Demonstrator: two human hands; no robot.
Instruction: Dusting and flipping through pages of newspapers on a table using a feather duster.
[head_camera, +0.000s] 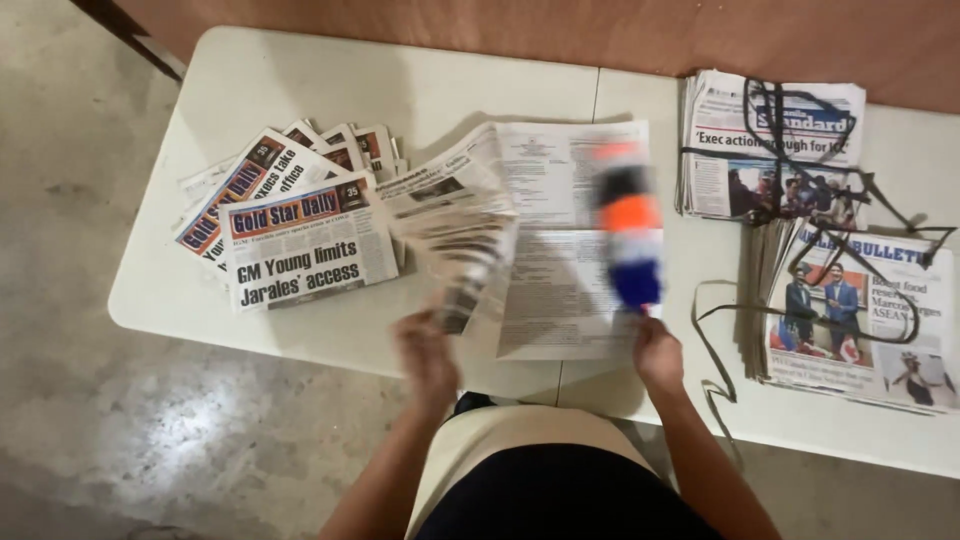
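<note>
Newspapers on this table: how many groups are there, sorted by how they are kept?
Fanned folded stack: 1
Open paper in the hands, left and right: 1
Piles under black strap, far and near: 2
Total: 4 groups

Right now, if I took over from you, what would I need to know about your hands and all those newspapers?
Left hand: lifting a blurred newspaper section by its lower edge, pages fanned.
Right hand: holding the lower corner of the open newspaper lying mid-table; a blurred orange, white and blue page rises above it.
Left side of the white table: a fanned pile of folded newspapers, apparently already handled.
Right side: two stacks of newspapers under loose black cord, not yet touched.
</note>
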